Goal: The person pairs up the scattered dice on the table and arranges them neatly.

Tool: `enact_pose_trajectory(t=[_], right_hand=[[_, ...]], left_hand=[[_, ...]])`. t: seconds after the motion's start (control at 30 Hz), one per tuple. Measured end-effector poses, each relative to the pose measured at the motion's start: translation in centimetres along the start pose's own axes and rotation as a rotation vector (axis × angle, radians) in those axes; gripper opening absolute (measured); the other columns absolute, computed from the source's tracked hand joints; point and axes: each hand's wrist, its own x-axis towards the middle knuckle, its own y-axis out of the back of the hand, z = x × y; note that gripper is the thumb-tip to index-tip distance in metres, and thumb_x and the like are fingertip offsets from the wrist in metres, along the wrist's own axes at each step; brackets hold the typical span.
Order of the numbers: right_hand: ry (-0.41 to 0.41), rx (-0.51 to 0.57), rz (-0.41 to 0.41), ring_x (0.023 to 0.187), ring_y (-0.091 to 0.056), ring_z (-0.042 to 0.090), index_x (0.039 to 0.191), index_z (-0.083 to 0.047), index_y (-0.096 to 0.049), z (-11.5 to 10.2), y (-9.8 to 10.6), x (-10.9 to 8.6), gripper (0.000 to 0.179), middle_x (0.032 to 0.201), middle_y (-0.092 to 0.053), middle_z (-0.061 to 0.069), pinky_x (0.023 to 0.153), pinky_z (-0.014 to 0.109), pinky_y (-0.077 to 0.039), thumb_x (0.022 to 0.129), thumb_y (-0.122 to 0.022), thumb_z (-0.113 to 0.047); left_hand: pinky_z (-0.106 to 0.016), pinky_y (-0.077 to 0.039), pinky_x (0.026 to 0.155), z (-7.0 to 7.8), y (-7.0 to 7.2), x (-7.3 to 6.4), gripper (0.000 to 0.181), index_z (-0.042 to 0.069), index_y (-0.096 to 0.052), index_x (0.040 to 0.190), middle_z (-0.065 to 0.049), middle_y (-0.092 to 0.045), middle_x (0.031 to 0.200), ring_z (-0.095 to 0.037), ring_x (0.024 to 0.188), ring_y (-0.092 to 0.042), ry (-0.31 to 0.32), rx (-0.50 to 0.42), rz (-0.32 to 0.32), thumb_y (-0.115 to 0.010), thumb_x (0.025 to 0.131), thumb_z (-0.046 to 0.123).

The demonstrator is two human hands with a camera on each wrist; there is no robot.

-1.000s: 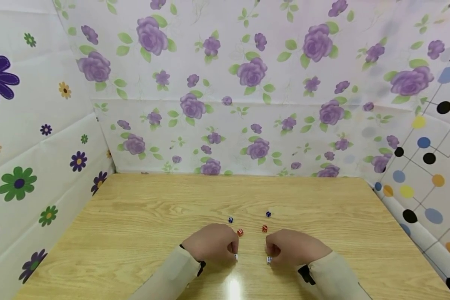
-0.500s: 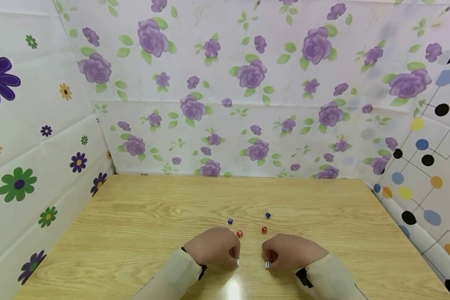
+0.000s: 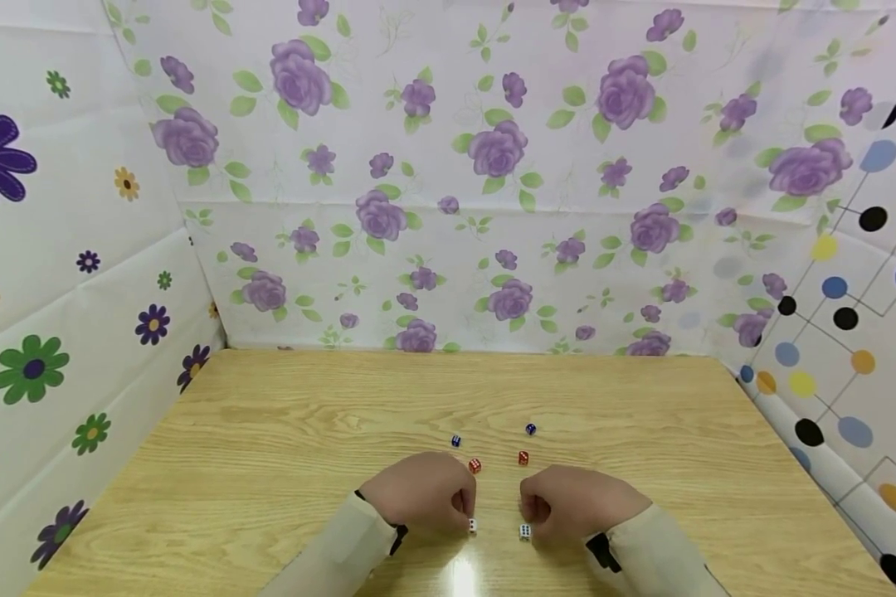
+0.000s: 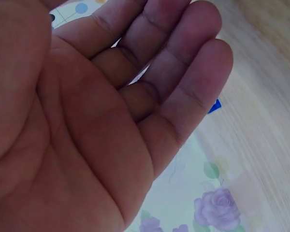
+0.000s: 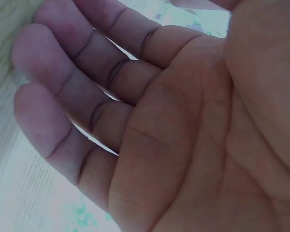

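My left hand, fingers bent down to the table, pinches a white die at its fingertips. Facing it, my right hand holds a second white die at the tips of its thumb and forefinger. A narrow gap lies between the two white dice. Beyond the hands sit a red die on the left and another red die on the right. Farther back are two blue dice, one on the left and one on the right. The wrist views show the curved fingers and palms; the pinched dice are hidden there.
A wood-grain table carries everything. Behind it hangs a sheet with purple roses. Patterned sheets also close off the left side and the right side.
Both hands have moved slightly toward the near edge and closer together, each white die moving along. More of each white die shows. The red and blue dice have stayed in place.
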Motion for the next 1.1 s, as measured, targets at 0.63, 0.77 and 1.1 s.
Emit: enact_pose_trajectory(t=[0.63,0.77,1.1], right_hand=[[0.010,0.005,-0.008,0.057,-0.042,0.001,0.071,-0.025,-0.056,-0.52,-0.19,0.15,0.019,0.063,-0.047,-0.015,0.055,0.021,-0.037,0.079,-0.071,-0.016],[0.006,0.022,-0.015,0.057,-0.042,0.001,0.074,-0.023,-0.058,-0.48,0.02,0.03,0.016,0.064,-0.047,-0.013,0.055,0.022,-0.036,0.078,-0.071,-0.016],[0.004,0.043,-0.036,0.058,-0.043,0.001,0.075,-0.025,-0.057,-0.37,-0.04,0.22,0.016,0.065,-0.049,-0.012,0.055,0.022,-0.037,0.080,-0.071,-0.018]], left_hand=[[-0.014,-0.041,0.057,0.45,-0.43,0.24,0.015,0.028,-0.064,0.067,0.023,-0.053,0.064,0.005,0.058,-0.048,-0.028,0.066,-0.008,-0.076,0.076,0.026],[-0.015,-0.041,0.058,0.64,-0.38,0.16,0.015,0.029,-0.063,0.068,0.023,-0.053,0.065,0.005,0.059,-0.049,-0.017,0.070,-0.010,-0.075,0.077,0.029],[-0.015,-0.042,0.060,0.55,-0.51,0.23,0.016,0.029,-0.062,0.071,0.023,-0.054,0.068,0.005,0.062,-0.050,-0.011,0.068,-0.020,-0.075,0.078,0.032]])
